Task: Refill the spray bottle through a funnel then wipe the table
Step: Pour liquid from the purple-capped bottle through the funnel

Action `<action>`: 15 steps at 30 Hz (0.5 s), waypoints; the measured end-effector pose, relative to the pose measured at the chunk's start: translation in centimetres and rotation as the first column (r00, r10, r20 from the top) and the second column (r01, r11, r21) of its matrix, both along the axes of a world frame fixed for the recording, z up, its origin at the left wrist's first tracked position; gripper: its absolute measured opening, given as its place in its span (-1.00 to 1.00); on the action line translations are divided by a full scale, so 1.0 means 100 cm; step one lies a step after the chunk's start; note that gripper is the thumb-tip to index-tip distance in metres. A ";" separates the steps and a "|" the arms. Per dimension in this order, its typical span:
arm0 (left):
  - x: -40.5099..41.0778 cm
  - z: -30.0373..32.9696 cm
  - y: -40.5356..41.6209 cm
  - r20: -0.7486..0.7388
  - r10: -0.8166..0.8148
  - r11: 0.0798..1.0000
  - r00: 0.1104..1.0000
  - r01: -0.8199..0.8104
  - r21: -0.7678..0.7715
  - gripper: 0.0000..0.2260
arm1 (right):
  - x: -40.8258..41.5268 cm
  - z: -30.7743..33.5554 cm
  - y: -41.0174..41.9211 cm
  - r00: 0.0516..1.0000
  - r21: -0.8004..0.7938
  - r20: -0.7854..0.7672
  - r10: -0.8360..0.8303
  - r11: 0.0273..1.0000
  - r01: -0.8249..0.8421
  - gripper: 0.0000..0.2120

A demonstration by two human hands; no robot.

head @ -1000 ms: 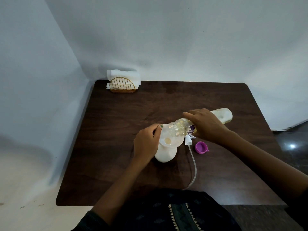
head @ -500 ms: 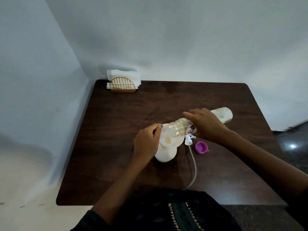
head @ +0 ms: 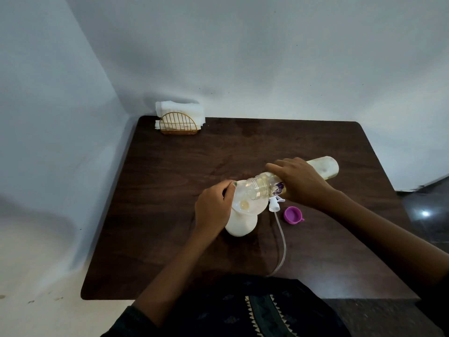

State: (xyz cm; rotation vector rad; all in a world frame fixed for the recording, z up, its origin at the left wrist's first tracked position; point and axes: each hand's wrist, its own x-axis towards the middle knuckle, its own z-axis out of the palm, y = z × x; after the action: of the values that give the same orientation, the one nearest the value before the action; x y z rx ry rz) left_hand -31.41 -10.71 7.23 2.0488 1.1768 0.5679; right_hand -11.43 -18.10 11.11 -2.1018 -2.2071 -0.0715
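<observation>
A white spray bottle (head: 241, 223) stands near the middle of the dark wooden table (head: 170, 190), with a translucent funnel (head: 245, 203) in its neck. My left hand (head: 213, 206) grips the funnel's rim on the left side. My right hand (head: 301, 184) holds a clear refill bottle (head: 325, 167) tipped almost flat, its open mouth over the funnel. A little pale liquid sits at the funnel's bottom. The white spray head (head: 274, 203) with its long dip tube (head: 283, 244) lies on the table just right of the spray bottle.
A purple cap (head: 292, 215) lies right of the spray head. A gold wire holder with white napkins (head: 179, 119) stands in the far left corner against the wall. Walls close off the table's left and far sides.
</observation>
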 end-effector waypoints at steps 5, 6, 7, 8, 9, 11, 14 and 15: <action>0.000 0.001 0.000 -0.010 0.000 1.000 1.000 0.000 0.001 -0.74 | 0.000 0.000 0.000 1.000 -0.018 0.016 -0.008 1.000 0.008 -0.57; 0.000 0.001 0.000 -0.010 0.002 1.000 1.000 -0.002 0.002 -0.74 | 0.000 0.000 0.000 1.000 -0.019 0.014 -0.008 1.000 0.008 -0.57; 0.000 0.001 0.000 -0.008 0.003 1.000 1.000 -0.002 0.002 -0.74 | 0.000 0.000 0.000 1.000 -0.020 0.013 -0.008 1.000 0.009 -0.57; 0.000 0.001 0.000 -0.005 0.002 1.000 1.000 -0.002 0.001 -0.74 | 0.000 0.001 0.000 1.000 -0.017 0.014 -0.008 1.000 0.008 -0.57; 0.000 0.001 0.000 -0.003 0.001 1.000 1.000 -0.001 0.000 -0.74 | 0.000 0.001 0.000 1.000 -0.014 0.015 -0.006 1.000 0.006 -0.57; 0.000 0.001 0.000 0.004 0.001 1.000 1.000 -0.001 -0.003 -0.74 | 0.000 0.001 -0.001 1.000 -0.001 0.014 -0.001 1.000 0.001 -0.56; 0.000 0.001 0.000 0.006 -0.003 1.000 1.000 0.003 -0.003 -0.73 | 0.000 0.001 0.000 1.000 0.005 0.012 -0.001 1.000 0.001 -0.55; 0.000 0.001 0.000 0.005 -0.004 1.000 1.000 0.004 -0.005 -0.73 | 0.000 0.000 0.000 1.000 0.004 0.011 -0.002 1.000 0.002 -0.56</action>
State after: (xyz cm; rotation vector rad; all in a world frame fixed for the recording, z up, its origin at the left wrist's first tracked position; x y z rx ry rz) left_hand -31.41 -10.73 7.33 2.0443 1.1704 0.5673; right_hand -11.40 -18.13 11.14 -2.1068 -2.2088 -0.0874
